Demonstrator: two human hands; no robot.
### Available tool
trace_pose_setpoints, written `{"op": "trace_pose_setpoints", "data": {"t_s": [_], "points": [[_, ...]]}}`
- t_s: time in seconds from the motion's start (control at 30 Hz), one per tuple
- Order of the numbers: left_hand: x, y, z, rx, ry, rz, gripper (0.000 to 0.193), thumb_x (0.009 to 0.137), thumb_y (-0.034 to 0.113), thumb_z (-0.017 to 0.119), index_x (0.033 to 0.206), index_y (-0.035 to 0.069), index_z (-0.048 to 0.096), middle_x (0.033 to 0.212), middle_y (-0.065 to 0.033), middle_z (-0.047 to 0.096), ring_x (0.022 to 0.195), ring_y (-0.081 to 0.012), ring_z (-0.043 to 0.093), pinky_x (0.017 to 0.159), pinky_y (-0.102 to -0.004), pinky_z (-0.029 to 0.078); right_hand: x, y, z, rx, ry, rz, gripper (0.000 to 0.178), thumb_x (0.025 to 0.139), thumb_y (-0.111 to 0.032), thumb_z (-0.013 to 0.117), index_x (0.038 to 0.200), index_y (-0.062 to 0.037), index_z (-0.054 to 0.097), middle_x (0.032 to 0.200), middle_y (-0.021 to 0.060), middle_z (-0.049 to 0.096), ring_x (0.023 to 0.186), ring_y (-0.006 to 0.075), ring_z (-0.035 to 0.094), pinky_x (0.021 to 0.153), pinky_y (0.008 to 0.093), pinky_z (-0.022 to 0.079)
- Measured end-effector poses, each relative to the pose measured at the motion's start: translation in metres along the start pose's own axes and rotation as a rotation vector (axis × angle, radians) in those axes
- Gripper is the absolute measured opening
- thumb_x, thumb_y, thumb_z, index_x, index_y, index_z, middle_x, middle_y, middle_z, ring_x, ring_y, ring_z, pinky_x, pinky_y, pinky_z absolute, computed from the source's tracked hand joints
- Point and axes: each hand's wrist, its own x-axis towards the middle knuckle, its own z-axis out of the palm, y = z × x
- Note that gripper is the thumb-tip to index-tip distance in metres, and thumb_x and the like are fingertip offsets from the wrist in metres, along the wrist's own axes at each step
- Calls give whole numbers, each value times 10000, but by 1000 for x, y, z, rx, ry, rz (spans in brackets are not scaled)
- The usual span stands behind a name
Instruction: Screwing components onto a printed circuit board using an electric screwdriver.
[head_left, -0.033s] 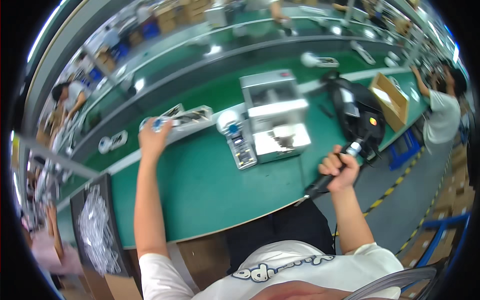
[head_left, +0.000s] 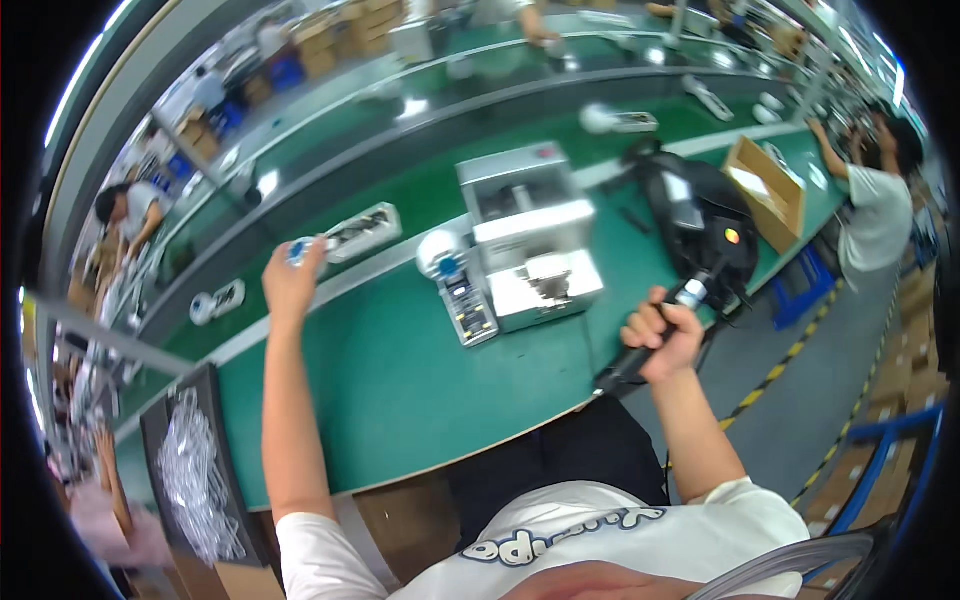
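Note:
My left hand reaches out to the conveyor, its fingers closed round the round end of a white long-handled housing. The housing's open side shows parts inside; the fingers partly hide its round end. In my right hand is a black electric screwdriver, gripped at a slant above the bench's front right edge. Between the hands, a second white housing lies open on the green bench, with a blue round part and a circuit board showing. Beside it stands a silver and clear box-shaped machine.
A black domed device and an open cardboard box stand on the right. At left is a black tray of clear, tangled pieces. More housings lie on the conveyor. Co-workers stand at both sides, one person at right.
My left hand and the housing on the conveyor have separated slightly from the bench housing's line of view; the whole scene has shifted a little left. The right hand still grips the screwdriver.

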Motion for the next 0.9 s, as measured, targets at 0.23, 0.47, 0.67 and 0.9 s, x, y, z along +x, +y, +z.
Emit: {"op": "trace_pose_setpoints", "data": {"t_s": [0.23, 0.47, 0.67, 0.9], "points": [[74, 68, 85, 353, -41, 60, 715, 859, 600, 611, 1203, -25, 575, 1134, -275, 662, 1056, -439, 637, 907, -469, 501, -6, -5, 6, 46, 3, -12, 145, 873, -159, 583, 999, -97, 619, 652, 24, 501, 564, 173, 487, 637, 380, 438], [32, 72, 110, 577, 272, 442, 482, 914, 364, 620, 1173, -30, 513, 1149, -224, 597, 1113, -378, 538, 860, -476, 476, -11, -3, 12, -2, 59, -16, 137, 879, -164, 571, 984, -83, 604, 657, 36, 503, 560, 165, 484, 627, 378, 441], [-41, 65, 61, 100, -200, 351, 247, 890, 167, 654, 755, 0, 531, 667, -163, 534, 618, -320, 526, 573, -454, 397, -6, -3, 15, -16, 82, 5, 138, 891, -174, 565, 987, -80, 597, 649, 34, 502, 560, 165, 486, 625, 374, 443], [-57, 42, 61, 53, -224, 610, 316, 868, 171, 662, 640, 14, 511, 596, -168, 529, 522, -348, 516, 520, -440, 402, 10, 9, 25, -109, 169, 40, 138, 906, -187, 553, 964, -69, 593, 641, 29, 500, 551, 165, 483, 621, 370, 445]]}}
